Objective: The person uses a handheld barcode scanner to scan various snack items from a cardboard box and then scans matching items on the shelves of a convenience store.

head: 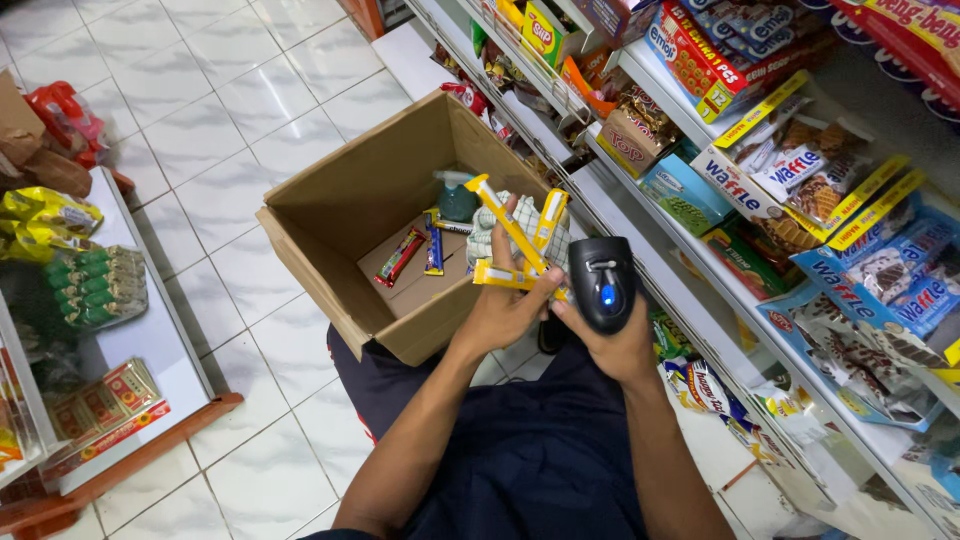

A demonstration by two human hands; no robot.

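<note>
Shelving at the far left edge carries yellow snack bags (45, 212), green packets (90, 288) and red-and-gold flat packs (105, 400), its white shelf board (150, 330) ending in an orange-brown rim just above the floor. White floor tiles (230, 130) fill the wide gap between that unit and the cardboard box (345, 225), leaving open room on the box's left and far sides. The box stands open with its flaps up, its near corner touching the person's dark-clothed knee; inside lie a red bar (400, 257), a blue bar (434, 250), a teal spray bottle (456, 196) and a checked cloth (487, 232). Just above the box's near right edge the left hand (503, 312) is closed around 3 yellow wrapped bars (520, 240), fanned out, with 1 finger stretched up along them. Right beside it, almost touching, the right hand (620, 345) grips a black barcode scanner (601, 283) whose blue light shows on its top face. Beyond the hands on the right, the store shelf edge (640, 240) runs diagonally, close to the box's right wall with only a narrow strip between. Wafer packs (880, 270) and biscuit cartons (700, 50) crowd those shelves, several leaning out past the shelf lip.
</note>
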